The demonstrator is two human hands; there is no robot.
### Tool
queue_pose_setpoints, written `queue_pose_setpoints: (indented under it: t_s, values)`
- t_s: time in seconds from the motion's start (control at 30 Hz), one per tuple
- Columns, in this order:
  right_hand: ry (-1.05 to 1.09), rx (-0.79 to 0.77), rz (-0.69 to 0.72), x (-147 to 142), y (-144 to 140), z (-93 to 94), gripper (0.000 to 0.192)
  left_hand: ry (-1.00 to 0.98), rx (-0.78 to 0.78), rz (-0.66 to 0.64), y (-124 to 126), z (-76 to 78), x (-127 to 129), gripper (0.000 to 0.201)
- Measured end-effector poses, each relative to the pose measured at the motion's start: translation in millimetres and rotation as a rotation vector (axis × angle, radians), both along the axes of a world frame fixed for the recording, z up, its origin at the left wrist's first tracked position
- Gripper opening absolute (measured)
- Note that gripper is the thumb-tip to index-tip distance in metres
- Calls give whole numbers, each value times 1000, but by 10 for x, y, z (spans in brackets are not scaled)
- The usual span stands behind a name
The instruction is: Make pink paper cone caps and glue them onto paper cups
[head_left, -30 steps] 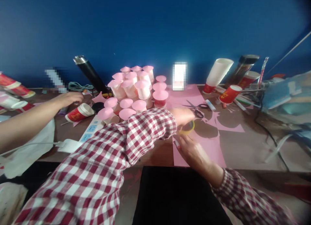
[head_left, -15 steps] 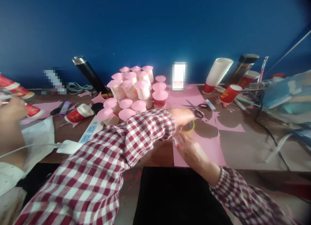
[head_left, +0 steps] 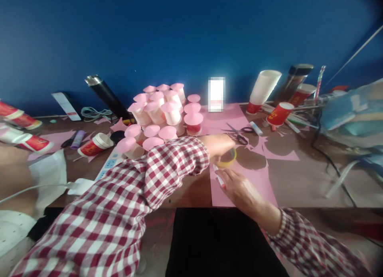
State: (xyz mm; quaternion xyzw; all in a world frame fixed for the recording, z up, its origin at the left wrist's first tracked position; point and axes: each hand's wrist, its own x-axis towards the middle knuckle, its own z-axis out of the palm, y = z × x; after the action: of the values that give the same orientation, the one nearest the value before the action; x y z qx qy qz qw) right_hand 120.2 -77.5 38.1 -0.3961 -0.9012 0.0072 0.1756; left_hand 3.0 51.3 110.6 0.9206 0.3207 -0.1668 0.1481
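near the front edge of the desk (head_left: 302, 189), the left hand (head_left: 220, 143) holds a yellow tape roll (head_left: 227, 158) down on a pink paper sheet (head_left: 254, 181), its grip closed on the roll. just beside it, the right hand (head_left: 239, 188) pinches a small marker (head_left: 219, 179) against the sheet. scissors (head_left: 239, 134) lie beyond, near the pink-topped cups (head_left: 167, 113).

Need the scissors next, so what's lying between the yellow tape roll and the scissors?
In the head view, only bare tabletop and a pink paper scrap separate the tape roll and scissors.
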Motion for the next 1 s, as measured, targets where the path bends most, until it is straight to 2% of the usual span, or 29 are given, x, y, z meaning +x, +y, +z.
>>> queue_pose_setpoints:
  t_s: [0.17, 0.47, 0.6, 0.77, 1.0]
  values:
    - [65, -18, 31, 172, -7, -8, 27, 9, 66, -74, -24, 40, 3, 57]
    - [210, -121, 37, 471, 29, -18, 25, 30, 111, -107, -28, 70, 30, 61]
    - [272, -143, 20, 579, 41, -15, 24, 66, 98, -76, -2, 32, 46, 67]
    - [355, -174, -19, 711, 76, -56, 23, 16, 82, -60, 32, -42, 16, 72]
    - [480, -194, -34, 768, 141, -125, 20, 6, 81, -60, 71, -128, -44, 71]
